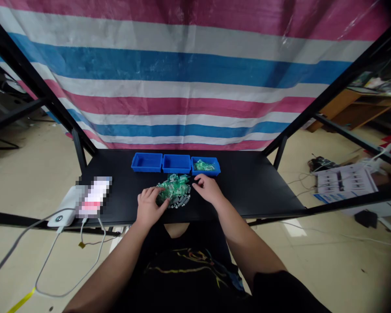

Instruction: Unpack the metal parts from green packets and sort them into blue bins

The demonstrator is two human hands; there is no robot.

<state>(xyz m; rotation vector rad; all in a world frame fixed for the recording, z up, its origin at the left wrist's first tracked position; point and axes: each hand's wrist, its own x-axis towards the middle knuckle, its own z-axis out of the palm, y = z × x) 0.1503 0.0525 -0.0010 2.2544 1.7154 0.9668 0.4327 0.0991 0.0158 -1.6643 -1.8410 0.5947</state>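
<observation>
A heap of small green packets in clear wrapping (pixel 173 188) lies on the black table in front of me. Dark and silvery small pieces (pixel 182 201) show along its near right edge; their kind is too small to make out. My left hand (pixel 149 206) rests against the heap's left side, thumb and fingers apart. Just right of the heap, my right hand (pixel 209 189) hovers with thumb and forefinger apart and nothing visible between them. Behind the heap, the right blue tray (pixel 215 171) holds some green packets (pixel 203 165).
The middle blue tray (pixel 176 169) and left blue tray (pixel 146 168) stand in the same row. A blurred phone (pixel 96 198) and a white power bank (pixel 65 206) with cables lie at the table's left end. A striped sheet (pixel 189 102) hangs behind, between black frame posts.
</observation>
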